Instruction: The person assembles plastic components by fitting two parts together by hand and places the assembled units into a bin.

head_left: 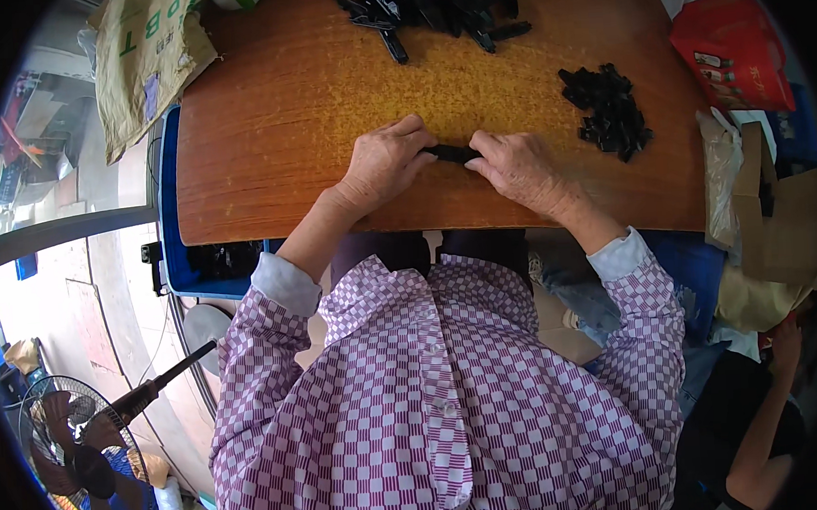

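Note:
Between my two hands, near the front edge of the wooden table, is a short black plastic piece [452, 152]. My left hand [387, 162] has its fingers closed on the left end of it. At the other end, my right hand [518, 169] grips the same piece between thumb and fingers. Fingers cover both ends, so only the middle shows. A loose pile of longer black plastic parts [433, 9] lies at the far side of the table. To the right of my hands sits a smaller heap of black plastic pieces [609, 111].
The brown wooden table [274, 160] spans the front. A blue bin [209, 286] with black parts stands under its left edge. A printed sack [144, 61] hangs over the left corner. Right of the table are a red bag [730, 49], a cardboard box [781, 217] and another person's arm [768, 421].

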Demonstrator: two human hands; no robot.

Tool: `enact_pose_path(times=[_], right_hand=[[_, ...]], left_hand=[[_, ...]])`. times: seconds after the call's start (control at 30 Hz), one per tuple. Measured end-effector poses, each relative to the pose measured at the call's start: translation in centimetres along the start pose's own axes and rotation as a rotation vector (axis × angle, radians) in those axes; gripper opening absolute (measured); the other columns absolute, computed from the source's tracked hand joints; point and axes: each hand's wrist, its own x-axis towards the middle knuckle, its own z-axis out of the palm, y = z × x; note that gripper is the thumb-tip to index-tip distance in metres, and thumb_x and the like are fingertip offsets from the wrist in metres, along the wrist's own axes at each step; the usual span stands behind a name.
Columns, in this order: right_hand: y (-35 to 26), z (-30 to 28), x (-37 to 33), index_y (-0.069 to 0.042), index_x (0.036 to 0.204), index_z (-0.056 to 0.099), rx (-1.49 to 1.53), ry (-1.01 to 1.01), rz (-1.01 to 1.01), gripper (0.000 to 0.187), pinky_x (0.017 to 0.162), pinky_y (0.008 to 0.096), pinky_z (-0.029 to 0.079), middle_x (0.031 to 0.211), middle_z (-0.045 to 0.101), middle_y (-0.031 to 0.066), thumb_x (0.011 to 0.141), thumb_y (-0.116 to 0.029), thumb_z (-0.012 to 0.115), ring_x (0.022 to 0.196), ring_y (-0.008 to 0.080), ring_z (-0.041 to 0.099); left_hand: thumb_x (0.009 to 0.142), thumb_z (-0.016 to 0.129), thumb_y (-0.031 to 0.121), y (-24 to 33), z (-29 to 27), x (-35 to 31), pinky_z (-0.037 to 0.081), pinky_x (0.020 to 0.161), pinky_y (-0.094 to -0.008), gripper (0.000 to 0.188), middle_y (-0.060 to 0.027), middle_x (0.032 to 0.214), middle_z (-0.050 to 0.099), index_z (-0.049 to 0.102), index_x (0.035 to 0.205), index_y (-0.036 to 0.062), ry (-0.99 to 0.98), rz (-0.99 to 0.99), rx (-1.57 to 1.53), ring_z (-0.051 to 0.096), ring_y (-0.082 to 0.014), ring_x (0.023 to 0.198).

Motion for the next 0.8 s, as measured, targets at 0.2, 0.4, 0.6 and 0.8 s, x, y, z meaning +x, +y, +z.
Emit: enact_pose_path(times=[0.2,0.4,0.6,0.8], right_hand=[[-1.1,2.4,1.1,-0.007,0.093,0.056,-0.009,0.129,0.030,0.026,0.059,0.0379,0.054,0.076,0.067,0.0114,0.086,-0.026,0.071,0.068,0.0294,0.068],[3.9,-1.5,-4.0,-0.007,0.114,0.059,-0.023,0.315,0.158,0.029,0.068,0.0389,0.055,0.101,0.063,0.0119,0.089,-0.017,0.068,0.081,0.0313,0.066],[9.3,-4.6,-8.2,-0.007,0.113,0.057,-0.424,0.085,0.337,0.023,0.082,0.0412,0.052,0.102,0.055,0.0094,0.091,-0.010,0.062,0.103,0.0300,0.058],[11.1,-3.9,-8.7,-0.007,0.107,0.057,-0.434,0.114,0.287,0.016,0.080,0.0444,0.050,0.099,0.054,0.0104,0.092,-0.010,0.061,0.103,0.0305,0.057]], left_hand=[[0.083,0.070,0.015,-0.3,-0.1,0.0,0.053,0.075,-0.0404,0.022,-0.0095,0.098,0.061,0.067,0.103,0.0054,0.030,0.014,-0.029,0.065,-0.0319,0.088],[0.090,0.062,0.014,-2.9,-2.9,3.7,0.052,0.076,-0.0402,0.025,-0.0110,0.103,0.061,0.065,0.115,0.0093,0.008,-0.056,-0.035,0.064,-0.0322,0.089],[0.093,0.057,0.014,-6.8,-4.6,9.0,0.051,0.080,-0.0449,0.027,-0.0083,0.114,0.054,0.064,0.119,0.0123,-0.008,-0.191,0.542,0.062,-0.0318,0.096],[0.091,0.061,0.016,-4.5,-3.2,9.3,0.050,0.087,-0.0429,0.028,-0.0084,0.117,0.051,0.064,0.118,0.0136,-0.034,-0.082,0.534,0.055,-0.0290,0.111]])
